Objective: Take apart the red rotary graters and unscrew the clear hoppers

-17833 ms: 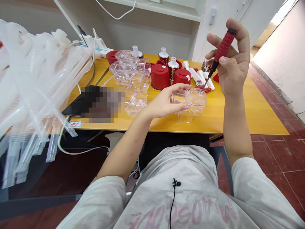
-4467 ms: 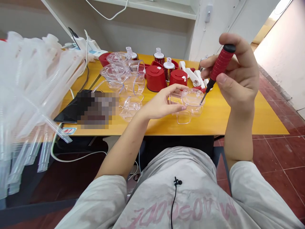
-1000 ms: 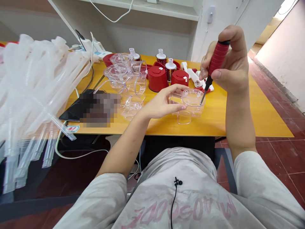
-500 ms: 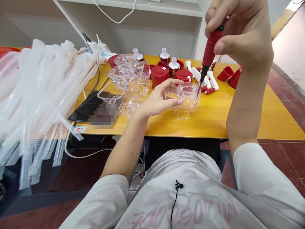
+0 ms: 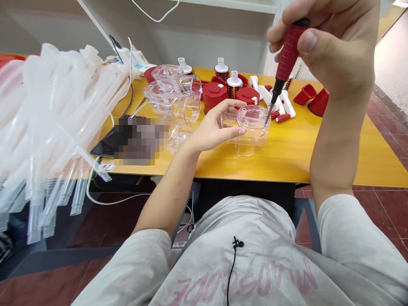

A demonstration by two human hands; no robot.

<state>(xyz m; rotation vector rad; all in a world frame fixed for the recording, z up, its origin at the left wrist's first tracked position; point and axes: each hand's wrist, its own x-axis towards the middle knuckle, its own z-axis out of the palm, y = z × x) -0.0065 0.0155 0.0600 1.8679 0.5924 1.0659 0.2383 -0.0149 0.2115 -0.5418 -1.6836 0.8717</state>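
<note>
My right hand (image 5: 325,42) grips a red-handled precision screwdriver (image 5: 288,55), and its thin black shaft points down. The shaft's tip rests at the rim of a clear plastic housing (image 5: 251,131), a bowl-shaped part with a square spout. My left hand (image 5: 213,125) holds that housing on the yellow table (image 5: 287,163), with fingertips against its near side. The housing's far side shows through the plastic, and no screw is distinct at the tip.
Several clear plastic housings (image 5: 172,97) lie left of my left hand. Behind stand red lids (image 5: 214,97), grater drums (image 5: 234,85) and white handles (image 5: 270,100). A large bundle of clear ribbed plastic tubes (image 5: 54,119) hangs at the left edge. A dark tablet (image 5: 110,142) lies partly blurred out.
My right hand now sits higher in the view, with the screwdriver more upright. The view has shifted, showing red pieces at the table's right. The left hand and housing stay together.
</note>
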